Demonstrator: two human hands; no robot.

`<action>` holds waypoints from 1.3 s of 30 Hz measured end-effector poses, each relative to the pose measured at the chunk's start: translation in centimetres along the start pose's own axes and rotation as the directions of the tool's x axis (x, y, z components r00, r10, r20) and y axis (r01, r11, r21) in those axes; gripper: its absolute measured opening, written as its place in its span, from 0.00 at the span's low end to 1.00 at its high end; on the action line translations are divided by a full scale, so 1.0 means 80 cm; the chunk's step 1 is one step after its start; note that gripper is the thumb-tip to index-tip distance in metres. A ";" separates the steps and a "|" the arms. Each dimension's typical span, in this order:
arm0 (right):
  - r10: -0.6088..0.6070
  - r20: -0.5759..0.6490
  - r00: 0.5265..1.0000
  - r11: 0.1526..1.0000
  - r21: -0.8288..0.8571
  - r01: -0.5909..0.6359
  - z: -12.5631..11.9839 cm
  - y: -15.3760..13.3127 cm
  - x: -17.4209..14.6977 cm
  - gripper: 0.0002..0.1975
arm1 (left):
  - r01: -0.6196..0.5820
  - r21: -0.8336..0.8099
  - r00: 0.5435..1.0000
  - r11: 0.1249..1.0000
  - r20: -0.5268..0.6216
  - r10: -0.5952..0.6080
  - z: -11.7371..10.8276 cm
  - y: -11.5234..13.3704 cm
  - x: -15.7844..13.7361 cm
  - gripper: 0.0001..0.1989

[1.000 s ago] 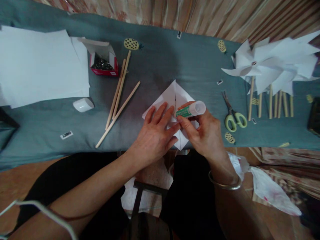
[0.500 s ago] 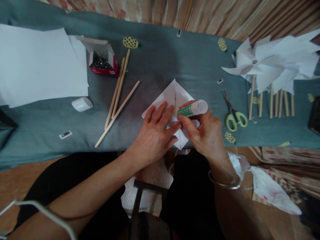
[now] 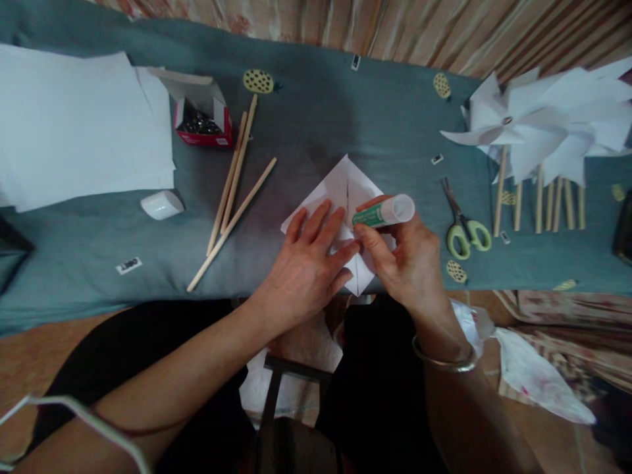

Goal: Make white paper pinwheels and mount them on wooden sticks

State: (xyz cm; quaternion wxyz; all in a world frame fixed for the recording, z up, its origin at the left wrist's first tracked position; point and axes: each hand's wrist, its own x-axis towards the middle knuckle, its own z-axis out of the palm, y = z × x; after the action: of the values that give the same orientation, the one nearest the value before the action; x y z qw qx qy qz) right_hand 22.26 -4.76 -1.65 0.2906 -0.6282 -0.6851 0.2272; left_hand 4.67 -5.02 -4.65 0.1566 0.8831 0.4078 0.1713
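A white paper square (image 3: 330, 187) with cut lines lies cornerwise at the table's near edge. My left hand (image 3: 316, 253) rests on it with the fingers spread, pressing its left part flat. My right hand (image 3: 402, 253) grips a green and white glue stick (image 3: 382, 212), tilted, its lower end against the middle of the paper. The tip of the glue stick is hidden behind my fingers. A white cap (image 3: 162, 205) lies on its side to the left, near three wooden sticks (image 3: 239, 214).
White paper sheets (image 3: 83, 125) and an open red box (image 3: 203, 125) of small dark metal pieces are at the left. Scissors (image 3: 461, 227) with green handles lie right of my hands. Several white paper pinwheels (image 3: 530, 125) on sticks lie at the far right.
Both hands and the glue stick stay almost in place on the paper. The view has shifted very slightly.
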 end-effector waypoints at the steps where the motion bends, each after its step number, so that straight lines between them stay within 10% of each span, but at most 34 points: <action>1: -0.004 -0.003 1.000 1.000 0.001 0.004 0.000 0.000 0.000 0.12 | 0.004 -0.004 1.000 1.000 0.005 -0.004 0.000 0.000 0.000 0.23; 23: -0.006 0.015 1.000 0.999 -0.041 0.007 -0.001 -0.006 0.004 0.16 | 0.014 0.007 1.000 1.000 0.003 -0.014 -0.002 0.003 0.000 0.20; 28: 0.058 0.047 0.997 0.985 0.157 -0.064 0.002 0.000 0.006 0.14 | 0.001 -0.006 1.000 1.000 0.016 -0.001 -0.001 0.001 0.000 0.22; 34: 0.240 0.019 0.971 0.619 0.767 -0.168 -0.006 0.007 0.012 0.12 | 0.004 -0.029 0.999 1.000 0.043 -0.003 -0.005 -0.001 0.003 0.20; 39: 0.361 0.087 0.929 0.301 0.931 -0.204 -0.025 0.018 0.012 0.11 | -0.041 -0.047 0.999 0.998 0.009 0.041 -0.003 -0.004 0.000 0.25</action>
State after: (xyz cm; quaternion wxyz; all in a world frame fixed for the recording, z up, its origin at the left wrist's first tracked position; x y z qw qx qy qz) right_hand 24.67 -3.76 -1.06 0.5957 -0.4771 -0.2918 0.5766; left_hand 4.34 -4.78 -4.57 0.1756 0.8882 0.3847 0.1796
